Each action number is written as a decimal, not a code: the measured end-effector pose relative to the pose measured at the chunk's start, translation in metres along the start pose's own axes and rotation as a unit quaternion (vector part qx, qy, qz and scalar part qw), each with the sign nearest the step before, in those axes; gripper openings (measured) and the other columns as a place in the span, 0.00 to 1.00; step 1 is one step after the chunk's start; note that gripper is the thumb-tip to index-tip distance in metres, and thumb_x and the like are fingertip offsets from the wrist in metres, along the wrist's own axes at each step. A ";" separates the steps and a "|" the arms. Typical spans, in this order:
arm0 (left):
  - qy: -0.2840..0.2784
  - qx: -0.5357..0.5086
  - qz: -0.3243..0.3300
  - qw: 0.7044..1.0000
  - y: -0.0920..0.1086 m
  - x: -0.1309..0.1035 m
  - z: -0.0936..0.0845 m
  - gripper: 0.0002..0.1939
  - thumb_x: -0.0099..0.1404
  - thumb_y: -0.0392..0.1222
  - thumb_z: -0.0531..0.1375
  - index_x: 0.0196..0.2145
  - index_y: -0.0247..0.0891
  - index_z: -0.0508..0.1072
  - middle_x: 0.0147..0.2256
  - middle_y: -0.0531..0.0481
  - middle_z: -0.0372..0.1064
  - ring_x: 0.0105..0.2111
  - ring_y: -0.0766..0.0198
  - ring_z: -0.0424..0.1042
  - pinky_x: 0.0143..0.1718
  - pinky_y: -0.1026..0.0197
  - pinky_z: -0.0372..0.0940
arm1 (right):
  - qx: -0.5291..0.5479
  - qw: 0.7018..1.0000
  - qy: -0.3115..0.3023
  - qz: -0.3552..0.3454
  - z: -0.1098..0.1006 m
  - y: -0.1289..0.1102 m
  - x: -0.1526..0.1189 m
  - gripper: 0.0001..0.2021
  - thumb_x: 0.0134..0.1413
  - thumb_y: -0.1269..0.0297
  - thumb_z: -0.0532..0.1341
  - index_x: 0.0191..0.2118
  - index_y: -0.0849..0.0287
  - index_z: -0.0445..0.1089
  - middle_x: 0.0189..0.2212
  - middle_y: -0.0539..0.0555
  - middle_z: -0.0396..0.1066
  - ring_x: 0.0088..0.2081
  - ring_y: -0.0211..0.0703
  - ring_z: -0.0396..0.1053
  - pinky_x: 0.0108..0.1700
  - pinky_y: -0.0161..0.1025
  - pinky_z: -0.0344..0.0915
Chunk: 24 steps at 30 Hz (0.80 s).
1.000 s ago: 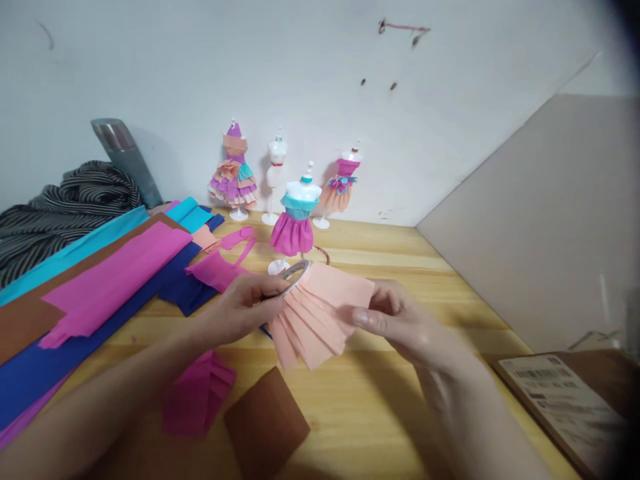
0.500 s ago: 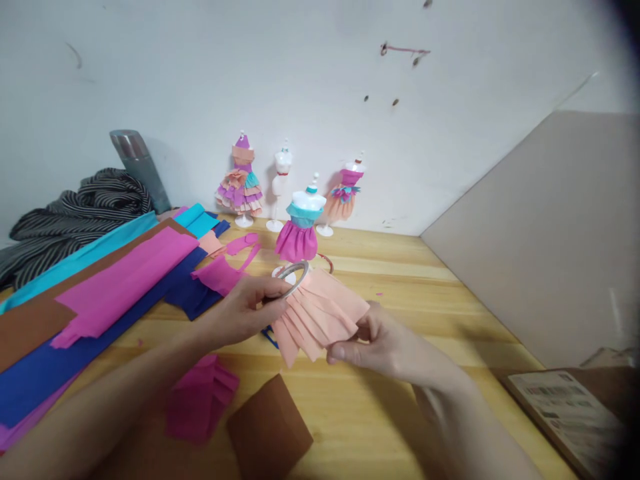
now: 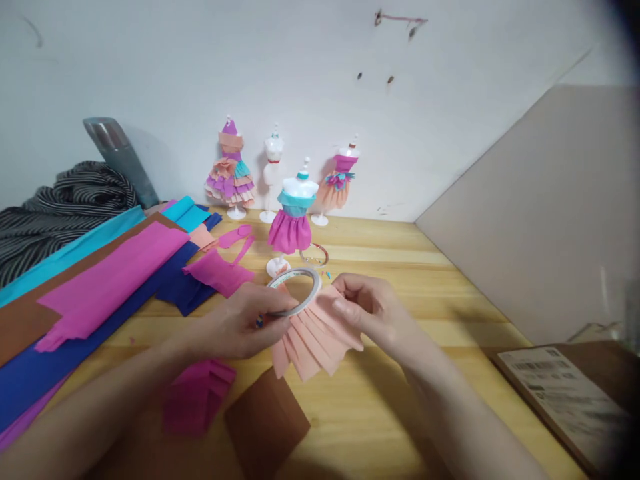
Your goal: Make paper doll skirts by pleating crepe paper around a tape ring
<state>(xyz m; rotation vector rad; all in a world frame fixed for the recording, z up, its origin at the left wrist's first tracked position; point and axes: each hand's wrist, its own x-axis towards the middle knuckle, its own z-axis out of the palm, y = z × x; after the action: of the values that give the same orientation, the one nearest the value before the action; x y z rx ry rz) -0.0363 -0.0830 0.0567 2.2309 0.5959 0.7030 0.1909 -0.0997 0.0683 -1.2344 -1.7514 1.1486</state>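
Observation:
My left hand (image 3: 250, 319) is closed on a narrow roll of tape (image 3: 313, 293), thumb and fingers pinching its near left side. From the roll hangs a pleated sheet of peach crepe paper (image 3: 310, 340), fanned out below it. My right hand (image 3: 367, 307) pinches the upper right edge of that paper between thumb and fingers. Just behind the roll stands a small white mannequin (image 3: 295, 189) in a teal top and a magenta gathered skirt (image 3: 289, 232).
Three more small mannequins (image 3: 231, 167) stand by the wall. Crepe paper strips (image 3: 115, 267) and a striped cloth (image 3: 65, 207) lie left, with a grey bottle (image 3: 123, 163) behind. Magenta (image 3: 200, 393) and brown paper (image 3: 267, 420) lie in front. A labelled cardboard package (image 3: 555, 393) is at right.
My right hand has moved from the paper's lower right corner up to its upper edge near the tape. The roll has turned to show more of its opening. The view has shifted slightly.

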 end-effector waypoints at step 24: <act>-0.006 -0.028 0.003 1.000 0.001 0.002 0.004 0.11 0.67 0.37 0.51 0.27 0.33 0.66 0.21 0.57 0.53 0.22 0.72 0.54 0.24 0.68 0.50 | -0.233 0.926 0.106 -0.277 0.015 -0.009 -0.015 0.08 0.58 0.74 0.56 0.29 0.58 0.64 0.23 0.51 0.66 0.25 0.38 0.63 0.27 0.36 0.58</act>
<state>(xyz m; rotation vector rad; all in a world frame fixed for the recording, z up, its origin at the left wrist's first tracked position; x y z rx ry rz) -0.0320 -0.0843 0.0562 2.1838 0.5573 0.6995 0.1797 -0.1196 0.0702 -0.9626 -2.0774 0.2675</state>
